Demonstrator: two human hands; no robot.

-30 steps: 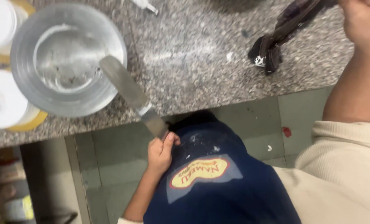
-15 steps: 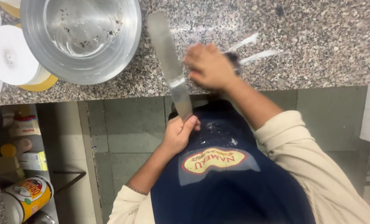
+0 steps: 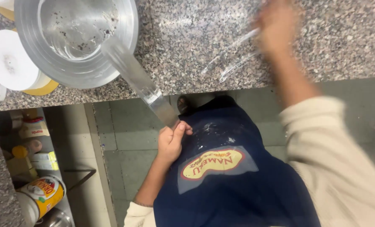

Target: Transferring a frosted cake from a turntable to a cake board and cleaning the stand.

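My left hand (image 3: 170,142) grips the handle of a long flat metal spatula (image 3: 135,80), held in front of my dark blue apron. Its blade slants up and left, with the tip over the rim of a large steel bowl (image 3: 76,38) on the speckled granite counter (image 3: 204,50). My right hand (image 3: 278,27) is blurred with motion over the counter at the upper right, at the end of two thin pale strips (image 3: 233,63) lying on the stone. Whether the fingers grip them is not clear.
White round lids or containers with a yellow edge (image 3: 13,61) stand left of the bowl. Below the counter on the left, shelves hold jars and a yellow tin (image 3: 42,193). Green floor tiles (image 3: 128,138) lie under me.
The spatula blade has swung left, from over the counter's middle to the bowl's rim. My right hand left the blade and moved up and right across the counter.
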